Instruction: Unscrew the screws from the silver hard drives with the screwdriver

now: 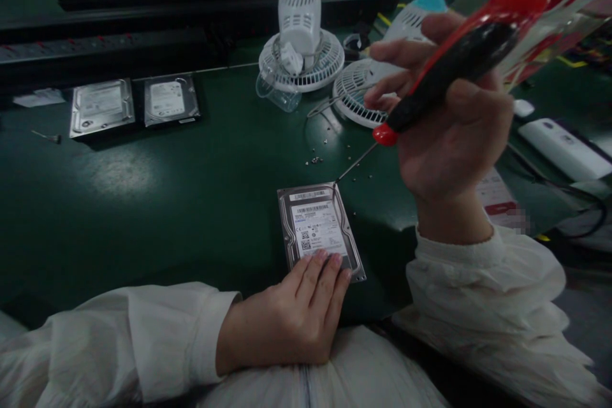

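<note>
A silver hard drive point(316, 224) lies label-up on the green mat near the front edge. My left hand point(291, 319) rests flat on its near end, fingers together and stretched over the label. My right hand point(449, 121) is closed round a red and black screwdriver point(471, 51), held up and tilted. The thin shaft of the screwdriver slants down to the drive's far right corner, where its tip touches. Several tiny screws point(315, 159) lie loose on the mat just beyond the drive.
Two more hard drives point(101, 106) point(171, 99) lie at the back left. Two small white fans point(301, 44) point(382, 70) stand at the back centre, with a clear plastic cup point(277, 92) beside them. A white device point(564, 146) and cables lie at the right.
</note>
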